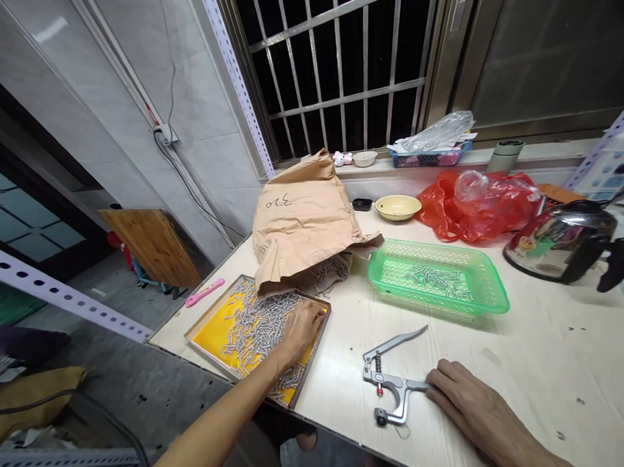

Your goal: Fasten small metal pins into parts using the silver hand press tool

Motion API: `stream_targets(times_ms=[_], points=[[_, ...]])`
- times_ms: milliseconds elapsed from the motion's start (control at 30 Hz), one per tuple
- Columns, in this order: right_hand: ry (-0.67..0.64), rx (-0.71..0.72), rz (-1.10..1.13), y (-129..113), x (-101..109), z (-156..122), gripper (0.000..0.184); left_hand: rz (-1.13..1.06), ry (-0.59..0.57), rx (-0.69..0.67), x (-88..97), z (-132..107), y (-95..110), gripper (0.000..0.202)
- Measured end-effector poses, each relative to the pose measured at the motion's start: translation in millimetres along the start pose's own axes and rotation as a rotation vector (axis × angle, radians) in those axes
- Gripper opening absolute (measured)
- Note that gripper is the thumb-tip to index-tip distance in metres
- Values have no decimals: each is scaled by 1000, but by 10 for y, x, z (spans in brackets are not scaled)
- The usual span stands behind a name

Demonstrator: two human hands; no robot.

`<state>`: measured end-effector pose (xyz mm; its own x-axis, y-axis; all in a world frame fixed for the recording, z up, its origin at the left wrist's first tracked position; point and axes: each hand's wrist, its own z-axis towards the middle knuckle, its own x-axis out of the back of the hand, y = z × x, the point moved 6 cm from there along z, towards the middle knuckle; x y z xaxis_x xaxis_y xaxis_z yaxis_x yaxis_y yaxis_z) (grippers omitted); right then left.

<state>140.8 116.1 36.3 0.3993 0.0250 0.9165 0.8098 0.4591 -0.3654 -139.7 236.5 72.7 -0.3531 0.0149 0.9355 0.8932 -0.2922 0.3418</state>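
My left hand (302, 328) reaches into a yellow-lined tray (211, 330) at the table's left edge, its fingers curled down into a heap of small silver metal parts (254, 319). Whether it holds any of them is hidden. My right hand (470, 399) lies on the table near the front edge, fingers together, touching the lower handle of a metal hand press plier (390, 376). The plier lies flat with its handles spread apart.
A brown paper sack (304, 223) spills more parts behind the tray. A green plastic basket (485, 297) with a few parts sits mid-table. Behind are a yellow bowl (397, 207), red plastic bags (478, 207), a steel kettle (568, 237) and a pink knife (204, 293).
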Motion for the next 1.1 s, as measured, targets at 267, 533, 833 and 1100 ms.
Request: stream_targets(times_ms=[267,533,833,1100], points=[[18,-1,-12,-11,12,-4,25,87,-56,148,24,29,-22,16],[21,4,-27,-2,-3,11,23,129,-85,83,-12,-160,-38,22],[35,26,-86,-42,34,36,21,21,-5,168,229,-193,18,17],[-58,-5,-136,-153,192,122,12,-878,-289,512,-105,-676,622,23]])
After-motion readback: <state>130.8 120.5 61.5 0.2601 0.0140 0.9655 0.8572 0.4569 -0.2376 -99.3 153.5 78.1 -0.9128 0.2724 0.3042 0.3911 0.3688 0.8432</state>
